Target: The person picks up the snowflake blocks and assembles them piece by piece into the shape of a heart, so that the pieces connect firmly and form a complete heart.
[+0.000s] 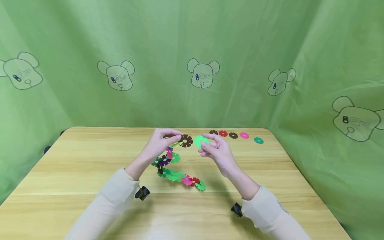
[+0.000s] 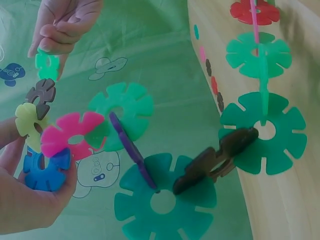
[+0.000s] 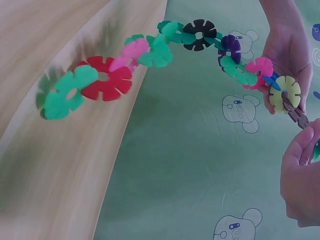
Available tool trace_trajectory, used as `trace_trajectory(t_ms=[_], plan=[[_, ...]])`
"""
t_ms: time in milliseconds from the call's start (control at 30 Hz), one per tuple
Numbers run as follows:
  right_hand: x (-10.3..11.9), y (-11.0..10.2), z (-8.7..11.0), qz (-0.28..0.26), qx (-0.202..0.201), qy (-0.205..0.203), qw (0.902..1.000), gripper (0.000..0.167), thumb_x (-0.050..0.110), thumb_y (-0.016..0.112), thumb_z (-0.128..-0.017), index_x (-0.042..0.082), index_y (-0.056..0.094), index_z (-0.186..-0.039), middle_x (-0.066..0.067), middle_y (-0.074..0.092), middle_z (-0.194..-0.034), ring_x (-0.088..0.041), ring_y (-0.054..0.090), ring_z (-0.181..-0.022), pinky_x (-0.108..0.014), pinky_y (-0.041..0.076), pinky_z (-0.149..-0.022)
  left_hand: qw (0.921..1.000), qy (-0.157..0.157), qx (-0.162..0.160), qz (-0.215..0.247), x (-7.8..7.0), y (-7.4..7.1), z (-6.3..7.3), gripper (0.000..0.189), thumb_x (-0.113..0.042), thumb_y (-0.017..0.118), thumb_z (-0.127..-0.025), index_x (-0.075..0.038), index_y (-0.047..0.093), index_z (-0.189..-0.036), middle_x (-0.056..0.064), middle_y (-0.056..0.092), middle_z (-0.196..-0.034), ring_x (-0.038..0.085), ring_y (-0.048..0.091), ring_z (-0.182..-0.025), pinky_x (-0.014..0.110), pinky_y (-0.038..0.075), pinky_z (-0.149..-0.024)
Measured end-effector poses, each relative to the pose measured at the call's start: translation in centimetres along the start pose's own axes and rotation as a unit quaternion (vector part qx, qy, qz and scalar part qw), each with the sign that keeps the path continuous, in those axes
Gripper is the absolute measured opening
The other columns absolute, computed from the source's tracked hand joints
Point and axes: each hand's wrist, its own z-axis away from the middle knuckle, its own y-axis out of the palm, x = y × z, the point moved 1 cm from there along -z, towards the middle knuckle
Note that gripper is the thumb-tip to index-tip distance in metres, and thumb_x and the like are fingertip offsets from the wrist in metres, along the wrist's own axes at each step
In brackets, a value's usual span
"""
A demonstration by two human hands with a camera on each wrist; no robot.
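My left hand (image 1: 160,143) holds one end of a chain of slotted plastic flower discs. At that end are a brown disc (image 2: 40,93), a yellow disc (image 3: 292,89) and a blue disc (image 2: 47,172), with a pink disc (image 2: 60,132) behind them. The rest of the chain, with green, purple, brown, pink and red discs, hangs in a curve toward me, ending in a green disc (image 1: 201,186) low over the table. Between thumb and fingers, my right hand (image 1: 220,154) pinches a single bright green disc (image 1: 199,141), facing the brown one with a small gap between them in the head view.
Along the back right of the wooden table (image 1: 90,156) lies a row of loose discs: a red disc (image 1: 223,133), a pink disc (image 1: 244,135), a teal disc (image 1: 259,140) and two dark ones. Green curtain (image 1: 168,40) with mouse-head prints surrounds the table's back and sides.
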Motion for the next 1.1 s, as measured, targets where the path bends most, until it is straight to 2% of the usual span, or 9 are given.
trace_trajectory(t_ms=[267,500,800,1100], plan=[[-0.4,0.5,0.1,-0.023,0.005,0.024,0.9994,0.046,-0.001,0.05,-0.089,-0.011,0.032,-0.13,0.006,0.065,-0.071,-0.006,0.062,-0.065,-0.021,0.052,-0.069,0.9999,-0.007,0.005,0.006,-0.4,0.0,-0.1,0.024,-0.009,0.057,-0.088,0.003,0.063,-0.107,0.015,0.063,-0.112,0.024,0.059,-0.099,0.036,0.046,-0.089],[-0.3,1.0,0.1,-0.053,-0.008,0.034,0.998,0.045,-0.003,0.049,-0.09,-0.01,0.031,-0.13,0.005,0.066,-0.071,-0.006,0.062,-0.065,-0.019,0.052,-0.069,0.9998,0.0,-0.009,0.018,-0.2,-0.1,0.1,0.023,-0.008,0.056,-0.088,0.003,0.063,-0.107,0.015,0.063,-0.112,0.024,0.058,-0.102,0.036,0.045,-0.091],[-0.3,1.1,0.3,-0.046,0.016,0.02,0.9986,0.047,-0.001,0.049,-0.09,-0.012,0.03,-0.131,0.006,0.065,-0.071,-0.006,0.062,-0.066,-0.02,0.052,-0.071,0.9991,0.021,-0.027,0.023,-0.1,0.0,0.3,0.022,-0.007,0.056,-0.088,0.003,0.064,-0.106,0.016,0.064,-0.108,0.021,0.059,-0.096,0.032,0.046,-0.085],[-0.2,1.0,0.2,-0.042,0.027,0.02,0.9986,0.046,-0.001,0.05,-0.09,-0.01,0.034,-0.132,0.006,0.066,-0.072,-0.004,0.061,-0.064,-0.02,0.052,-0.069,0.9997,0.019,-0.001,0.016,0.0,0.1,0.3,0.024,-0.009,0.055,-0.089,0.003,0.062,-0.108,0.015,0.063,-0.111,0.023,0.057,-0.1,0.034,0.045,-0.088]])
